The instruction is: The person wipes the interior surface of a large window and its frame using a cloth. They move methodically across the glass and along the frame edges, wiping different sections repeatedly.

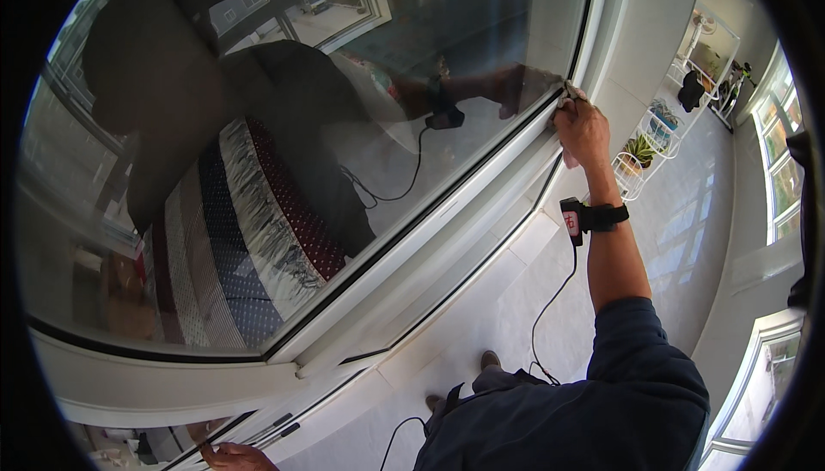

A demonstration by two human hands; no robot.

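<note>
A large glass window pane (481,76) in a white frame (412,226) fills the upper left, mirroring my body and a striped bed cover. At the frame's right corner my right hand (586,134) is closed on a pale, crumpled cloth (569,155), pressing it to the edge beside the black seal. Part of the cloth is hidden under the fingers. Down at the lower left, my left hand (239,456) is curled at the edge of a window frame (185,445), partly cut off by the picture's rim. A black device (574,220) is strapped to my right wrist, its cable hanging down.
White tiered stands (662,131) with potted plants (638,149) and a dark item stand to the right of the window. Beyond are a bicycle (735,84) and more windows (778,144). Glossy pale tiles (679,239) cover the floor; my shoes (490,359) are on it.
</note>
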